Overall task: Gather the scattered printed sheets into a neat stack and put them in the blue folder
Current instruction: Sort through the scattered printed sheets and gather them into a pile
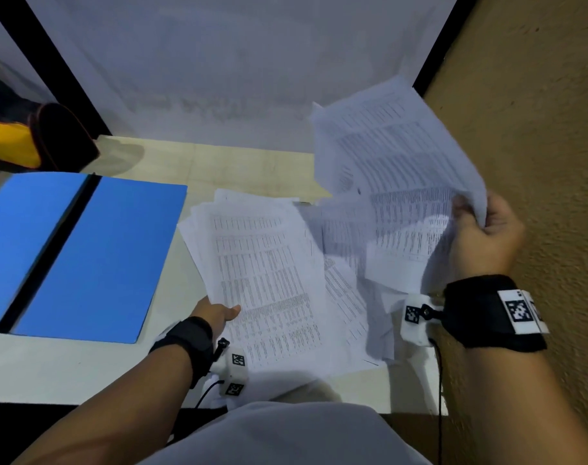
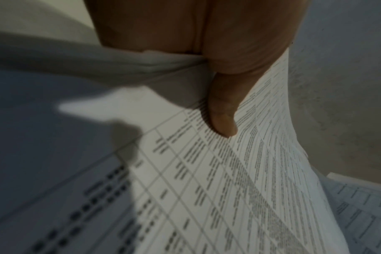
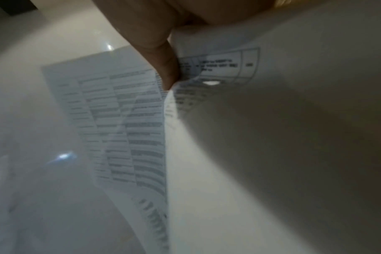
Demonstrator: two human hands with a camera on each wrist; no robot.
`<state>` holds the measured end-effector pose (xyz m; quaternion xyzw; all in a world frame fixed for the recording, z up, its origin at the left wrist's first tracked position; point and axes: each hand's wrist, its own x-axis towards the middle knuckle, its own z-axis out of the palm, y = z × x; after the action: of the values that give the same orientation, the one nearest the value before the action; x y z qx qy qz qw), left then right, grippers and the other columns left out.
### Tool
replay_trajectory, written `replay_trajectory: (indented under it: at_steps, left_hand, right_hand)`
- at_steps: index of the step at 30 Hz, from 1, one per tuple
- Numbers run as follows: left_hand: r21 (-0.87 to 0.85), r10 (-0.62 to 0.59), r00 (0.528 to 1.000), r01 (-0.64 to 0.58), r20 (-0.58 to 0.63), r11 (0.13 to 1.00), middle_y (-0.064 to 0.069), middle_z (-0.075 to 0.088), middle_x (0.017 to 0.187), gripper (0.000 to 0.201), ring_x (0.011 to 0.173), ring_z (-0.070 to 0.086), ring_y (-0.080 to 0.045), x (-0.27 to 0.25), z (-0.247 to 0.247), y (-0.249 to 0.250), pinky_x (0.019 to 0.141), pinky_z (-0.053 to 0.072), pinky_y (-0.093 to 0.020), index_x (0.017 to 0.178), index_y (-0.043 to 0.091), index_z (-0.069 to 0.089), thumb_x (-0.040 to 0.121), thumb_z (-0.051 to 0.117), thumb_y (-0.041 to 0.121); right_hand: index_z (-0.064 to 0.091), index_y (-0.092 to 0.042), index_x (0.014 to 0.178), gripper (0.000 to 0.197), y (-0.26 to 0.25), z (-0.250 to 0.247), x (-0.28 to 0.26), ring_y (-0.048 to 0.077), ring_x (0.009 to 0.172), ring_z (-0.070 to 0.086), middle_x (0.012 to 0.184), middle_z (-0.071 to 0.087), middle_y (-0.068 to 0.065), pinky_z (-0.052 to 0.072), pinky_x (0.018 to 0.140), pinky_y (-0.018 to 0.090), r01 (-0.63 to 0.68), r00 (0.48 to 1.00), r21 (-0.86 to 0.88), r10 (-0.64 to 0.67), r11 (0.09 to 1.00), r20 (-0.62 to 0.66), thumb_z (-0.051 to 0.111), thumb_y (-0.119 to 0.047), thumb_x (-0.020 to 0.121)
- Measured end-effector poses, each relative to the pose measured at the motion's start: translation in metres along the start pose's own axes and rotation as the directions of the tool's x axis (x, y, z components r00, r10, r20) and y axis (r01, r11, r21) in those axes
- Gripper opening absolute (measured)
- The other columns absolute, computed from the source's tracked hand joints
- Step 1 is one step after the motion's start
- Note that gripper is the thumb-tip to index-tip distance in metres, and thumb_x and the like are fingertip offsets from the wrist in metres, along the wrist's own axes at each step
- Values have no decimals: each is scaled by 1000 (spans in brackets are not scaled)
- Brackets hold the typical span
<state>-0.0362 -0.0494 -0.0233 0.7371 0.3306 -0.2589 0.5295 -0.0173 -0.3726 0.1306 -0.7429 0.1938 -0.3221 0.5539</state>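
Note:
Printed sheets with small tables lie and hang over the right half of the white table. My left hand pinches the near edge of a bunch of sheets, thumb on top; the left wrist view shows the thumb pressing the printed page. My right hand grips several raised sheets by their right edge, held above the table; its thumb clamps the paper. More loose sheets lie between my hands. The blue folder lies open flat at the left.
A tan textured wall runs close along the right side. A grey wall stands behind the table. A yellow and black object sits on the floor at far left. The table's near edge is by my body.

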Motion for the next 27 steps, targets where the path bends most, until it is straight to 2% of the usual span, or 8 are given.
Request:
replay_trajectory:
  at_steps: [3,6,11,13,16,18,23,27]
  left_hand:
    - [-8,-7,1000,8,24,1000,-18,45,142,56,130,44,-33,4,-2,-4,103,35,-31,138,-4,39,88,63,5]
    - [-14,-29,998,30,57,999,-15,48,139,55,129,45,-32,15,-5,-11,105,34,-33,136,-5,42,86,65,4]
    - [-121,17,992,-1,127,993,-11,58,131,56,118,55,-29,24,-9,-26,100,41,-35,131,6,51,79,71,1]
    - [-161,53,991,-33,121,986,-9,56,134,52,122,53,-28,21,-9,-25,103,40,-38,134,11,49,85,68,11]
    - [-139,56,995,-45,80,989,-6,43,145,56,135,40,-26,15,-9,-18,106,31,-33,143,13,37,97,45,42]
    - [-58,18,999,-15,43,998,-7,33,152,69,140,31,-25,15,-9,-15,111,24,-33,147,12,29,95,29,57]
    - [-127,100,995,-95,29,987,-6,41,147,56,135,39,-24,16,-7,-22,103,29,-25,144,9,34,97,45,37]
    - [-157,105,994,-99,32,983,-6,37,149,59,137,36,-24,21,-6,-24,108,27,-28,146,8,29,97,45,37]
  right_hand:
    - [64,-21,86,10,-15,8,-11,1,74,62,71,67,-18,53,69,24,111,990,112,-100,987,-99,63,-11,87]
    - [60,-8,101,12,-24,20,-19,6,84,63,86,67,-13,53,75,25,156,983,202,-132,967,-124,62,-12,90]
    - [45,-7,121,33,-3,55,-43,-8,85,61,104,59,-5,46,68,2,-171,974,203,135,964,182,47,9,92]
    - [36,-13,137,49,24,70,-64,6,100,58,118,57,1,49,74,4,-331,911,75,298,941,286,45,8,93]
    - [32,-32,140,52,70,83,-93,16,113,51,129,49,-1,42,101,28,-408,823,-178,445,896,354,44,-6,96]
    - [33,-21,141,44,89,85,-107,16,105,48,120,48,0,37,93,23,-403,759,-366,530,839,379,40,-10,99]
    - [44,-18,92,7,131,80,-123,14,95,44,95,45,-1,38,79,23,-302,630,-624,642,721,437,43,-14,97]
    - [37,-14,70,28,136,74,-112,12,68,41,75,42,-2,37,62,22,-138,582,-752,667,644,465,47,-13,95]
